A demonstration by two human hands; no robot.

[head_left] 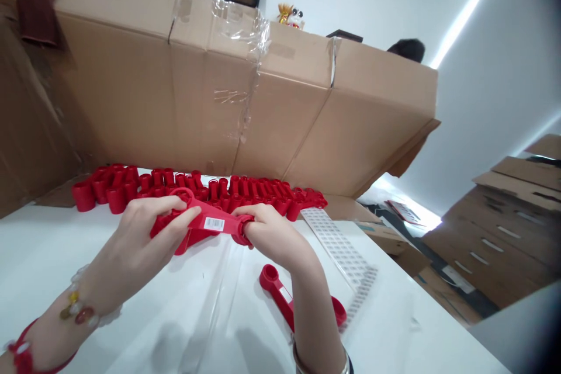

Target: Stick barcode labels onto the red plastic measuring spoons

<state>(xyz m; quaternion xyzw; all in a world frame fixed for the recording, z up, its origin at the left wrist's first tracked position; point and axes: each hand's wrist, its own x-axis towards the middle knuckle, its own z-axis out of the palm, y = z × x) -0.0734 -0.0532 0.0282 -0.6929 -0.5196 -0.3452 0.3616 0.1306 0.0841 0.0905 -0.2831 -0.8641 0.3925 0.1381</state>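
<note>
Over the white table [52, 245], both my hands grip one red plastic double-ended measuring spoon [210, 223] that carries a white barcode label. My left hand [140, 239] is closed around its left end, thumb pressed on the handle. My right hand [272, 234] pinches its right end. More red pieces are bunched under the left hand; I cannot tell how many. A second red spoon [276, 289] with a label lies on the table beneath my right forearm. A long row of red spoons [210, 187] is piled behind my hands.
A tall cardboard wall [245, 99] stands right behind the red row. A sheet of white stickers [342, 251] lies right of my right hand. Clear plastic film [219, 304] covers the table in front. Flattened cardboard boxes [495, 222] are stacked on the floor at right.
</note>
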